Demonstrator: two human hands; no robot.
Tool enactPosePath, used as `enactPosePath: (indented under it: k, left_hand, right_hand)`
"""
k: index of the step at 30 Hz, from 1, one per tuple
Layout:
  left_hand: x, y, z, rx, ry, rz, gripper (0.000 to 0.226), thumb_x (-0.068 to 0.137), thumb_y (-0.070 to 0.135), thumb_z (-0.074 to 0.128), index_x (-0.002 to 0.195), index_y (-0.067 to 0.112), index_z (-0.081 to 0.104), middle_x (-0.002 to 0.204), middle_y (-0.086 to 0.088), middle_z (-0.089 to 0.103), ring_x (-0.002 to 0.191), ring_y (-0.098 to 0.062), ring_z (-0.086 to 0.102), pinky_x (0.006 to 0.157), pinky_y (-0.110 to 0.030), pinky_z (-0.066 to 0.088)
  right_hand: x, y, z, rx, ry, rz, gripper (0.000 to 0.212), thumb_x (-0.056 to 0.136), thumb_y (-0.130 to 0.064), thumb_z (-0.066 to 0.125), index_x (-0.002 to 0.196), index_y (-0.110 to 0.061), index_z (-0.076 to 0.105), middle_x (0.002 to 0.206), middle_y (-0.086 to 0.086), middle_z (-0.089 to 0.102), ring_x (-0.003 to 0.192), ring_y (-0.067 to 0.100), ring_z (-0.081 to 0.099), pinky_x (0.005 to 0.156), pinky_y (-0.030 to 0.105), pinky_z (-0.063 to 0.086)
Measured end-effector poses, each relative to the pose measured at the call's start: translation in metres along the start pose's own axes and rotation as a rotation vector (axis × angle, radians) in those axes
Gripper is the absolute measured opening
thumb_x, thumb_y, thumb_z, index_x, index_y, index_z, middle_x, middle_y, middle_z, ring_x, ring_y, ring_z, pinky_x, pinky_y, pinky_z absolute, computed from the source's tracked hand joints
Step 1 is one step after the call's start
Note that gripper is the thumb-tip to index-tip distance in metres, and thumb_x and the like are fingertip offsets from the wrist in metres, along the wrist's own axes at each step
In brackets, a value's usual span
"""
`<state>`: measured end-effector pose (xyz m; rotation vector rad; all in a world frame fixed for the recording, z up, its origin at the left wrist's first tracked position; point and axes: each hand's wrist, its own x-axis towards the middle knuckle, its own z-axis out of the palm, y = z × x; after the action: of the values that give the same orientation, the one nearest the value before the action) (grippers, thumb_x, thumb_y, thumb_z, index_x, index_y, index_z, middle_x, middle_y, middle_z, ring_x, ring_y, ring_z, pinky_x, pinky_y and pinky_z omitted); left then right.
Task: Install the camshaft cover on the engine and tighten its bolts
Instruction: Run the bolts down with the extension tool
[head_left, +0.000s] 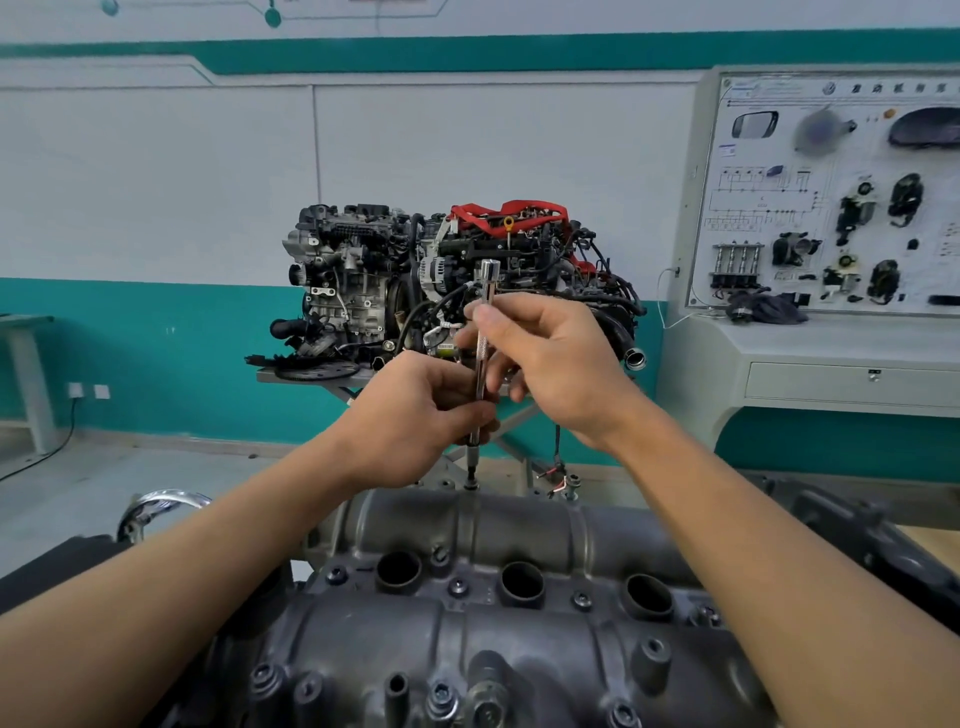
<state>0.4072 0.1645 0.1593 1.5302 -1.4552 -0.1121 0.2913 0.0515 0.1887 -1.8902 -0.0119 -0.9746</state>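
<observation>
Head view, looking down over two bare forearms that reach away from us. In the near foreground lies the camshaft cover (519, 525), dark grey cast metal that spans most of the lower frame. Three round openings (522, 582) sit in a row across it, with several bolt heads (458, 587) around them. At its far edge, near the middle, a long chrome socket driver (482, 353) stands almost upright, its lower tip seated on a bolt (471, 486). We see the left hand (415, 410) with its grip closed around the lower shaft, fingers curled about it. The right hand (545, 358) sits just above, its grip a pinch of thumb and fingertips on the knurled upper shaft. The tool's wider top end stands free above it. Far behind the hands, a display engine (452, 280) with red parts on top rests on a grey stand (311, 382). At the far right is a white training board (831, 197) hung with car parts, against a white and teal wall (156, 182).
</observation>
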Motion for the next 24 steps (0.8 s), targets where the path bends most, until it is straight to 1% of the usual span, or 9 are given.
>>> enactPosePath:
  k: [2, 4, 7, 11, 13, 16, 20, 22, 24]
  left_hand:
    - [-0.0010, -0.0012, -0.0019, -0.056, -0.052, -0.014, 0.015, 0.095, 0.001, 0.062, 0.103, 0.001, 0.074, 0.093, -0.012, 0.078, 0.089, -0.021, 0.075, 0.080, -0.026, 0.060]
    - [-0.0011, -0.0018, -0.0019, -0.042, -0.060, 0.000, 0.015, 0.096, 0.001, 0.061, 0.104, 0.001, 0.073, 0.095, -0.011, 0.078, 0.089, -0.018, 0.075, 0.079, -0.024, 0.059]
    - [-0.0001, -0.0020, 0.0008, 0.031, 0.018, 0.018, 0.012, 0.091, 0.012, 0.071, 0.101, 0.009, 0.076, 0.087, -0.004, 0.079, 0.082, -0.020, 0.075, 0.073, -0.029, 0.061]
    - [0.0019, -0.0010, -0.0002, 0.007, 0.185, 0.014, 0.012, 0.080, 0.017, 0.081, 0.082, 0.006, 0.077, 0.069, -0.005, 0.076, 0.062, -0.019, 0.073, 0.058, -0.023, 0.058]
    - [0.0018, -0.0007, 0.0003, 0.047, 0.176, 0.041, 0.011, 0.083, 0.016, 0.079, 0.083, 0.005, 0.076, 0.070, -0.006, 0.076, 0.064, -0.018, 0.074, 0.065, -0.031, 0.062]
    - [-0.0016, 0.0011, -0.0007, 0.111, 0.119, 0.077, 0.011, 0.090, 0.015, 0.072, 0.090, 0.005, 0.076, 0.079, -0.010, 0.077, 0.077, -0.030, 0.074, 0.075, -0.047, 0.059]
    - [-0.0033, 0.0021, 0.0006, 0.091, 0.074, 0.060, 0.015, 0.096, 0.009, 0.062, 0.093, 0.003, 0.075, 0.088, -0.019, 0.075, 0.087, -0.037, 0.071, 0.082, -0.052, 0.056]
    - [-0.0019, 0.0022, 0.0023, 0.108, 0.090, 0.055, 0.015, 0.095, 0.017, 0.066, 0.088, 0.008, 0.076, 0.083, -0.016, 0.075, 0.085, -0.038, 0.070, 0.079, -0.053, 0.056]
    - [0.0000, 0.0016, 0.0023, 0.127, 0.148, 0.034, 0.017, 0.088, 0.026, 0.075, 0.080, 0.012, 0.077, 0.073, -0.007, 0.076, 0.075, -0.029, 0.072, 0.072, -0.047, 0.057]
  right_hand:
    - [-0.0010, -0.0016, -0.0034, 0.008, -0.065, 0.009, 0.017, 0.101, -0.011, 0.054, 0.096, -0.012, 0.070, 0.089, 0.007, 0.076, 0.053, 0.010, 0.057, 0.043, 0.019, 0.039]
    - [-0.0007, -0.0015, -0.0029, -0.046, -0.077, 0.004, 0.016, 0.100, -0.007, 0.054, 0.097, -0.010, 0.069, 0.088, 0.005, 0.076, 0.054, 0.009, 0.058, 0.043, 0.018, 0.041]
    - [0.0012, 0.0008, -0.0015, -0.105, 0.048, -0.021, 0.006, 0.092, -0.008, 0.067, 0.088, -0.007, 0.070, 0.075, 0.004, 0.075, 0.050, 0.007, 0.058, 0.045, 0.015, 0.043]
    - [0.0019, 0.0058, -0.0050, -0.198, 0.201, -0.050, 0.021, 0.078, -0.023, 0.084, 0.076, -0.009, 0.068, 0.060, 0.002, 0.069, 0.049, 0.009, 0.056, 0.049, 0.022, 0.048]
    - [0.0007, 0.0055, -0.0038, -0.174, 0.164, -0.030, 0.020, 0.080, -0.024, 0.083, 0.087, -0.011, 0.070, 0.071, 0.006, 0.072, 0.053, 0.006, 0.058, 0.051, 0.019, 0.047]
    - [0.0006, 0.0012, -0.0027, -0.073, 0.013, -0.008, 0.011, 0.094, -0.015, 0.066, 0.104, -0.012, 0.069, 0.088, 0.005, 0.074, 0.058, 0.001, 0.059, 0.049, 0.014, 0.046]
    - [0.0002, -0.0005, -0.0016, -0.074, -0.034, 0.000, 0.015, 0.099, -0.008, 0.057, 0.091, -0.015, 0.068, 0.084, 0.003, 0.077, 0.052, 0.008, 0.057, 0.042, 0.018, 0.044]
    - [0.0011, 0.0008, 0.0017, -0.091, 0.052, -0.017, 0.013, 0.093, -0.009, 0.067, 0.081, -0.014, 0.067, 0.074, 0.005, 0.075, 0.048, 0.008, 0.058, 0.041, 0.019, 0.044]
    - [0.0035, 0.0024, 0.0049, -0.167, 0.165, -0.068, 0.020, 0.083, -0.014, 0.079, 0.072, -0.015, 0.063, 0.064, 0.008, 0.072, 0.045, 0.010, 0.059, 0.041, 0.021, 0.046]
